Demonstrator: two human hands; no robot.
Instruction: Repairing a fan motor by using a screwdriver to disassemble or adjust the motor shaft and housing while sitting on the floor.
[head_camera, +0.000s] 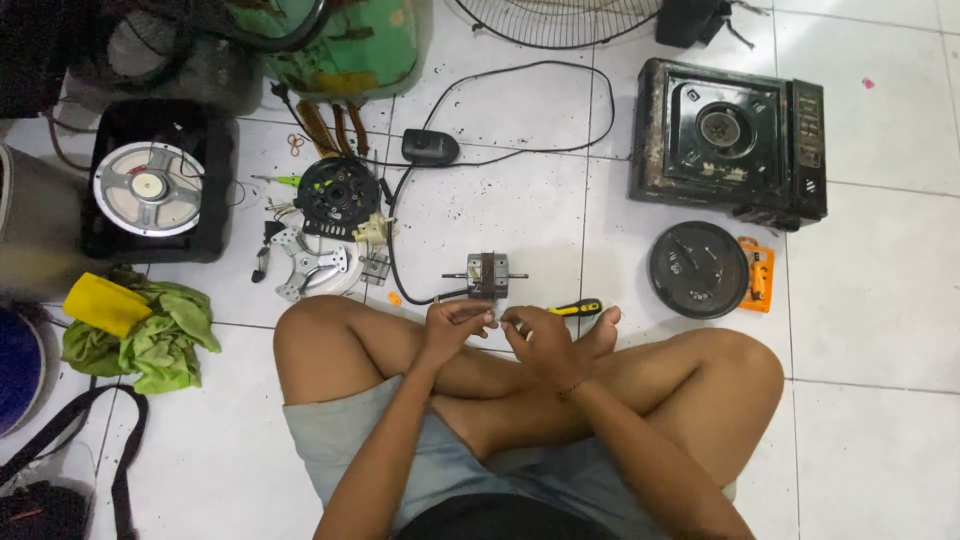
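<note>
Your 2 hands meet just above your crossed legs, over the white tiled floor. Your left hand is curled, fingertips pinched toward the middle; your right hand is curled the same way, and something small and pale sits between the 2 sets of fingertips, too small to name. I cannot tell which hand actually grips it.

The small fan motor with its shaft sticking out both sides lies on the floor just beyond your left hand, not touching it, its black cable running off to the left. The yellow-handled screwdriver lies just beside your right hand, near your toes.

To handle this well, keep the tiny piece low over your legs so a slip lands it on you, not among the loose parts at left. Pinch with fingertips only, and steady 1 wrist against your shin. Leave the motor flat where it is, within reach, and keep the screwdriver's handle toward you
</note>
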